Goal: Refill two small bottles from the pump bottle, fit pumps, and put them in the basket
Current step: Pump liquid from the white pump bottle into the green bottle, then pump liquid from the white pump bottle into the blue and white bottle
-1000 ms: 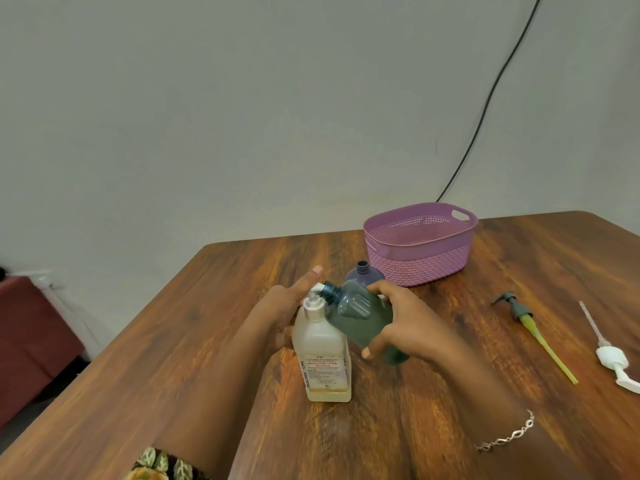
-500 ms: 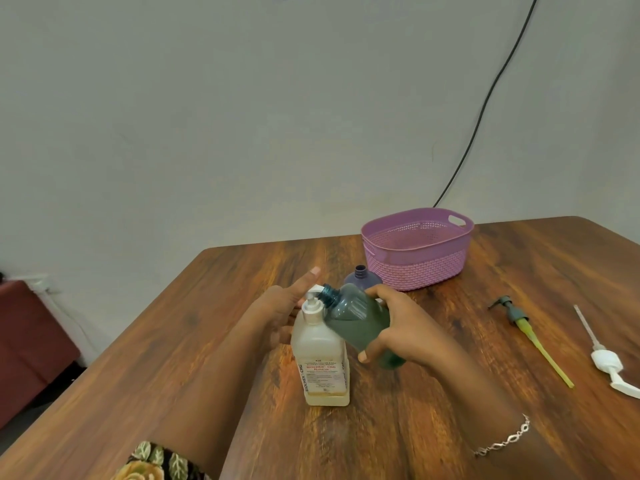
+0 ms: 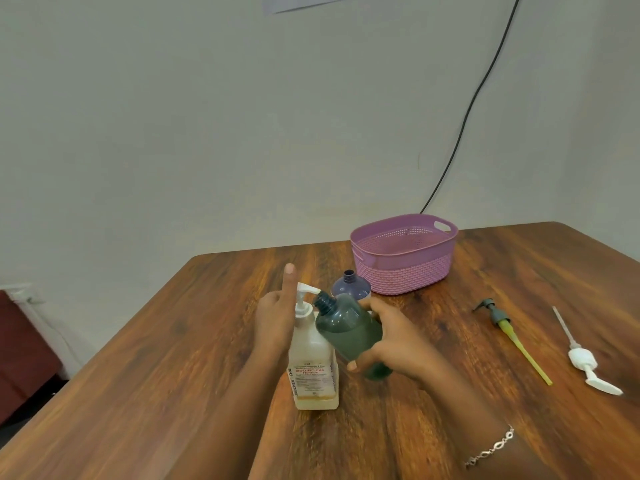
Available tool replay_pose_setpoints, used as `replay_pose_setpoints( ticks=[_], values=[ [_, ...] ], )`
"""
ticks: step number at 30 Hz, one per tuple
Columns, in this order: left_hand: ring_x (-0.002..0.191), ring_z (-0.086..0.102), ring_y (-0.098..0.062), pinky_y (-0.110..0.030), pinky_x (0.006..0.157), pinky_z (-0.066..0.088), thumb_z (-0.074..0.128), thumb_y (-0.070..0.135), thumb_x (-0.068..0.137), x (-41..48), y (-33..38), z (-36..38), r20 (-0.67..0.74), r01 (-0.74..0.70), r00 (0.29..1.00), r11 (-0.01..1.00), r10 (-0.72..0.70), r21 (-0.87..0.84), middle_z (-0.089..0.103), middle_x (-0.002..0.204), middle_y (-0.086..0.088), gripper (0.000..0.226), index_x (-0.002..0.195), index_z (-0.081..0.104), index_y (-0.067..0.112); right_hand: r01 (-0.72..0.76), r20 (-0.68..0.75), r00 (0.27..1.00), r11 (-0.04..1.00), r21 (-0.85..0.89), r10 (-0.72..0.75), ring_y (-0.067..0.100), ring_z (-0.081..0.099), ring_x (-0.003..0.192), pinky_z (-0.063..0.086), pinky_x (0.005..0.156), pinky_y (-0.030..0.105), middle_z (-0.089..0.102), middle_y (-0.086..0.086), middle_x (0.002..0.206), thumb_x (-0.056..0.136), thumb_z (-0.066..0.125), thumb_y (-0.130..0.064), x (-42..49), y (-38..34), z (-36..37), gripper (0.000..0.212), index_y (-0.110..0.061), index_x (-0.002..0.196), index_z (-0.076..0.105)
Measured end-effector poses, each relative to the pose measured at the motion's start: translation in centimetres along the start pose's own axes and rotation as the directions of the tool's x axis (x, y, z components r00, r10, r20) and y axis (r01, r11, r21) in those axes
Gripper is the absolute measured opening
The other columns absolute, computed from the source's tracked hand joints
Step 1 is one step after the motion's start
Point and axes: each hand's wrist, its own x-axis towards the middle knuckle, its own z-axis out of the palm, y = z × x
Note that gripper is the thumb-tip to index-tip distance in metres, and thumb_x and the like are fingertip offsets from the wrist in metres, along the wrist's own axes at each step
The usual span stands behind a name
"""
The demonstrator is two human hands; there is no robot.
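Filling step, first small bottle. My right hand (image 3: 398,341) grips the green bottle (image 3: 349,330), fingers and thumb wrapped round its body. It's lifted off the table (image 3: 173,341) and tilted, with the open mouth just at the spout of the pump bottle (image 3: 311,358). The pump bottle stands upright mid-table, toward the near edge.

My left hand (image 3: 277,317) is behind the pump bottle with one finger straight up beside the pump head, not on it. The other fingers are hidden, so I can't tell if they grip anything. The purple bottle (image 3: 349,287) stands open just behind, with the basket (image 3: 408,271) beyond it near the far edge. The green pump (image 3: 498,318) and white pump (image 3: 581,358) lie loose toward the right edge.

To do this well, I'd:
- get the mouth right under the spout tip, touching or nearly so, because the neck is narrow and a miss would likely run down the outside
- bring the finger down squarely on the head and press slow, full strokes
- hold the green bottle steady at one tilt, not so flat that the liquid reaches the neck
- watch that the pump bottle doesn't tip toward the push
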Motion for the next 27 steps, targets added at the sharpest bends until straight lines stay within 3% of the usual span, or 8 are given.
replay_pose_setpoints(
  ticks=[4, 8, 11, 13, 16, 18, 24, 27],
  values=[
    [0.088, 0.06, -0.015, -0.028, 0.07, 0.046, 0.036, 0.054, 0.089, -2.0, -1.3, 1.1, -0.22, -0.135, 0.967, 0.991, 0.13, -0.005, 0.063, 0.105, -0.004, 0.055, 0.115, 0.057, 0.01, 0.017, -0.022, 1.0, 0.998, 0.061, -0.016, 0.015, 0.052, 0.107, 0.052, 0.072, 0.032, 0.052, -0.01, 0.113, 0.057, 0.084, -0.005, -0.1, 0.8, 0.2, 0.074, -0.031, 0.117, 0.05],
    [0.129, 0.04, -0.014, -0.035, 0.099, 0.04, 0.043, 0.051, 0.092, -5.4, -3.0, 2.3, -0.332, -0.254, 0.9, 0.959, 0.282, 0.126, 0.044, 0.138, 0.007, 0.055, 0.134, 0.043, 0.017, 0.002, -0.007, 1.0, 0.988, 0.154, -0.001, 0.016, 0.052, 0.107, 0.056, 0.069, 0.032, 0.053, -0.009, 0.115, 0.058, 0.082, -0.002, -0.3, 1.4, 0.3, 0.072, -0.032, 0.114, 0.049],
    [0.136, 0.019, 0.0, -0.031, 0.105, 0.026, 0.04, 0.059, 0.077, -7.9, -4.4, 3.2, -0.281, -0.401, 0.848, 0.89, 0.45, 0.216, 0.032, 0.134, 0.023, 0.069, 0.133, 0.041, 0.02, 0.001, -0.018, 1.0, 0.969, 0.248, 0.003, 0.016, 0.054, 0.106, 0.057, 0.077, 0.037, 0.056, -0.006, 0.114, 0.059, 0.08, 0.002, -0.6, 1.8, 0.4, 0.069, -0.033, 0.11, 0.05],
    [0.13, 0.028, 0.003, -0.025, 0.101, 0.029, 0.041, 0.056, 0.076, -8.8, -5.0, 3.7, -0.226, -0.438, 0.844, 0.869, 0.486, 0.23, 0.035, 0.132, 0.023, 0.068, 0.133, 0.042, 0.02, 0.025, -0.026, 0.999, 0.962, 0.272, -0.018, 0.014, 0.056, 0.104, 0.055, 0.08, 0.035, 0.058, -0.004, 0.113, 0.062, 0.077, 0.004, -0.8, 2.0, 0.4, 0.066, -0.033, 0.108, 0.05],
    [0.11, 0.044, 0.017, -0.01, 0.087, 0.043, 0.06, 0.032, 0.086, -9.3, -5.0, 4.4, -0.135, -0.401, 0.902, 0.911, 0.411, 0.099, 0.044, 0.121, 0.027, 0.049, 0.129, 0.041, 0.024, 0.034, -0.037, 0.999, 0.951, 0.307, -0.023, 0.011, 0.058, 0.1, 0.054, 0.079, 0.031, 0.061, -0.003, 0.109, 0.064, 0.069, 0.012, -1.1, 2.5, 0.3, 0.064, -0.033, 0.105, 0.05],
    [0.104, 0.048, 0.019, -0.005, 0.082, 0.045, 0.061, 0.02, 0.088, -9.1, -5.1, 4.8, -0.063, -0.326, 0.943, 0.945, 0.327, 0.021, 0.051, 0.117, 0.02, 0.045, 0.129, 0.043, 0.022, 0.026, -0.037, 0.999, 0.949, 0.316, -0.015, 0.015, 0.059, 0.102, 0.055, 0.083, 0.034, 0.061, -0.002, 0.111, 0.064, 0.066, 0.013, -1.2, 3.0, 0.3, 0.065, -0.032, 0.108, 0.05],
    [0.1, 0.051, 0.021, -0.008, 0.084, 0.046, 0.06, 0.024, 0.088, -8.9, -5.4, 6.1, 0.063, -0.278, 0.958, 0.96, 0.279, -0.025, 0.053, 0.111, 0.028, 0.041, 0.124, 0.043, 0.034, 0.0, -0.064, 0.998, 0.931, 0.366, 0.025, 0.018, 0.058, 0.108, 0.053, 0.088, 0.041, 0.06, 0.0, 0.115, 0.064, 0.064, 0.014, -1.5, 4.7, -0.3, 0.071, -0.032, 0.114, 0.048],
    [0.112, 0.053, 0.003, -0.027, 0.096, 0.048, 0.06, 0.048, 0.075, -8.8, -5.6, 7.2, 0.137, -0.271, 0.953, 0.962, 0.272, -0.027, 0.055, 0.121, 0.019, 0.058, 0.128, 0.042, 0.034, 0.026, -0.101, 0.995, 0.928, 0.371, 0.013, 0.013, 0.062, 0.104, 0.053, 0.088, 0.033, 0.062, -0.001, 0.113, 0.063, 0.07, 0.012, -1.8, 5.7, -0.8, 0.072, -0.032, 0.115, 0.045]
  ],
)
